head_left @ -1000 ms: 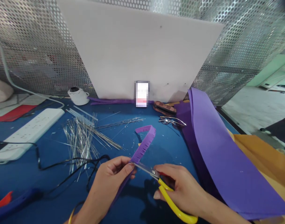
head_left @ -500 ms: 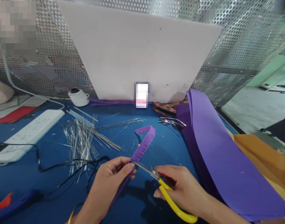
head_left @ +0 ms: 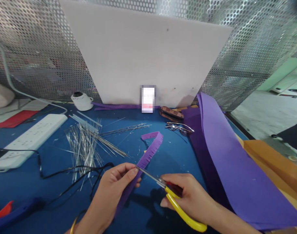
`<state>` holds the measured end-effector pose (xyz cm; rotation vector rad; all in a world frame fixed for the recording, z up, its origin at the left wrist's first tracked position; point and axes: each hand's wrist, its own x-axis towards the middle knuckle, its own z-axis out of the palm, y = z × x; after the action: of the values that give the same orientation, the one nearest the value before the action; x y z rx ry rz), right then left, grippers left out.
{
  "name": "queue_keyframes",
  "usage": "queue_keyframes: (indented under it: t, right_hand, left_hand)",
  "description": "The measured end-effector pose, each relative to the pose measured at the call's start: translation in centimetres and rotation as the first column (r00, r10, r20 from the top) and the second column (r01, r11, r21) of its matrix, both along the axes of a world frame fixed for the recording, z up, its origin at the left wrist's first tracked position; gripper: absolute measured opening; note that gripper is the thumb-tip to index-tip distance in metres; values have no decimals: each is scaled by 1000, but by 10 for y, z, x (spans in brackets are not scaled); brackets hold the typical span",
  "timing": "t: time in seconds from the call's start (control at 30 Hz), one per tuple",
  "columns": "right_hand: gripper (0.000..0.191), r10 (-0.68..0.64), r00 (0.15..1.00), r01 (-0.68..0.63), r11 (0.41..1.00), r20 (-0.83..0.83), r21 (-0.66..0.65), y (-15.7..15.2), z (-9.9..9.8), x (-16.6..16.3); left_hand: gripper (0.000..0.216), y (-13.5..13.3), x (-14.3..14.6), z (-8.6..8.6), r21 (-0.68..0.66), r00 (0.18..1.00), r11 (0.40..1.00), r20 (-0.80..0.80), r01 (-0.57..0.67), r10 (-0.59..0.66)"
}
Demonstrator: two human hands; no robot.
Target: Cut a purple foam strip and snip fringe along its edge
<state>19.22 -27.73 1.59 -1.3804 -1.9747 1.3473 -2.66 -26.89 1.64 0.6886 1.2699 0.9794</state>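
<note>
While my left hand pinches a purple strip between thumb and fingers, my right hand, well apart from it, is wrapped around the yellow handles of the scissors, whose blade tips meet the strip's edge just beside my left thumb. I cannot tell how far the blades are parted. The strip runs from below my left hand, over the middle of the blue table, fringed with short cuts along its right edge beyond my grip, and its far end bends back to the left. Near my left forearm lies a dark blue tool with a red part; farther on, a black cable winds past a bundle of thin wires and a white power strip. To my right, large purple sheets curve upward beside orange-brown paper. Beyond the strip sit eyeglasses, then a checkered case, and over to the left a white cup. A white board leans against perforated metal behind everything.
</note>
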Motion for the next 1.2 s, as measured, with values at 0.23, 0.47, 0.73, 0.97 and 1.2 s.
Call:
queue_keyframes:
  t: [0.23,0.47,0.73,0.97,1.2]
  right_hand:
    - [32,-13,988,-16,982,-153,-187,0,-6,2]
    - [35,-19,993,4,991,-113,-133,0,-7,1]
    - [26,-25,999,24,999,27,31,-1,-1,0]
    - [40,-53,988,29,987,148,158,-5,-1,2]
    - [36,-38,988,15,988,150,153,-4,-1,1]
  left_hand:
    - [22,0,2,1,-57,993,998,119,-1,7]
    - [26,1,3,3,-47,999,999,46,-9,11]
    - [27,0,2,2,-20,999,1000,-31,-8,7]
    - [27,1,3,3,48,996,999,-94,-5,9]
    - [26,1,2,3,97,978,994,-207,47,-26]
